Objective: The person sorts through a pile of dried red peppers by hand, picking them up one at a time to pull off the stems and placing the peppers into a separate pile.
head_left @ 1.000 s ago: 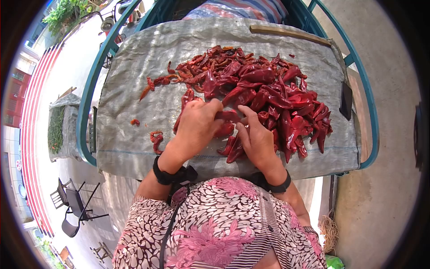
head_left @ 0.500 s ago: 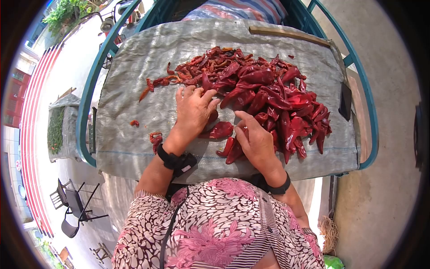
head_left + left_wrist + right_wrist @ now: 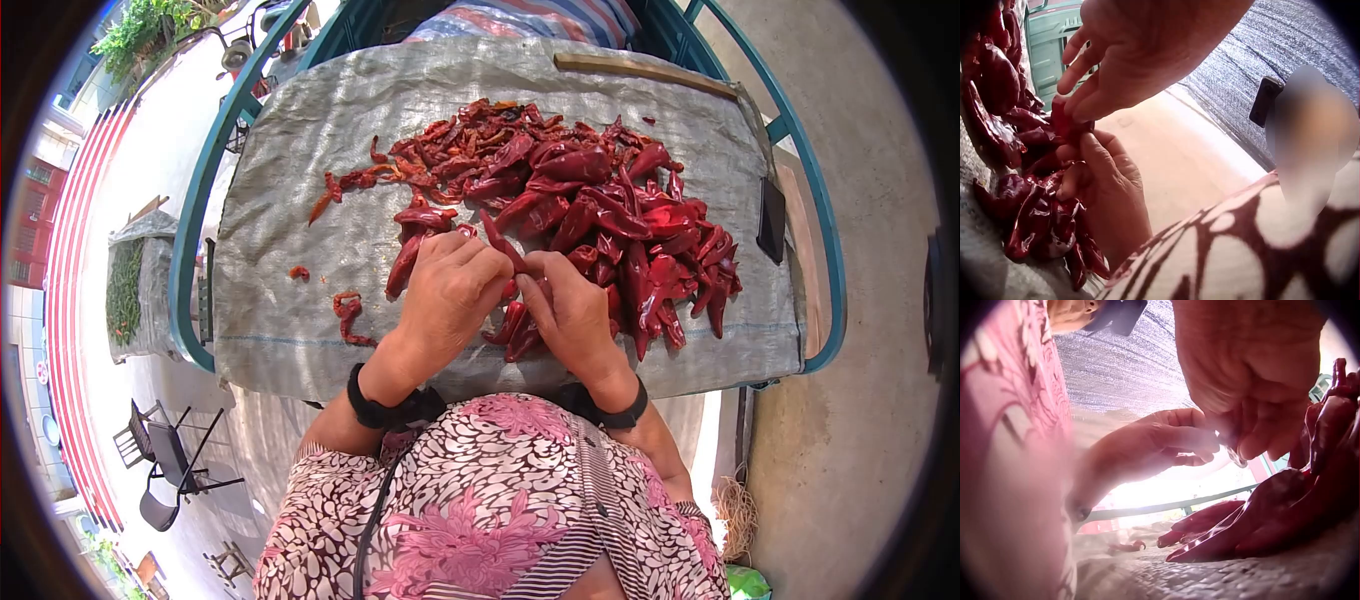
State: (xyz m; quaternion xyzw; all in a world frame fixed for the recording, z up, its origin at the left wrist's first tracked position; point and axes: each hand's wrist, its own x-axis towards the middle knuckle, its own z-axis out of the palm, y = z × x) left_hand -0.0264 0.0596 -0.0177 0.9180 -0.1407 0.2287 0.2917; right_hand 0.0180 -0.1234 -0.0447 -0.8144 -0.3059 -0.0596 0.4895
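Note:
A glossy dark red chili pepper (image 3: 500, 243) is held between the two hands at the near edge of the pepper pile. My left hand (image 3: 452, 295) grips it from the left, and my right hand (image 3: 572, 318) pinches its near end with thumb and fingers. The same pepper (image 3: 1067, 120) shows between the fingertips in the left wrist view. Beyond the left hand lie a few peppers (image 3: 424, 218) apart from the heap. The large heap of red peppers (image 3: 640, 235) spreads right of and beyond the right hand.
Smaller, shrivelled peppers (image 3: 470, 140) lie at the back of the grey woven sheet (image 3: 290, 230). A shrivelled piece (image 3: 348, 318) sits at left. A wooden strip (image 3: 645, 75) and a dark phone-like slab (image 3: 771, 222) lie near the edges, inside a teal metal rail (image 3: 822, 240).
The left hand reached out over the small left group, then came back to the right hand. Both hands now hold a pepper together, and several peppers lie in the left group.

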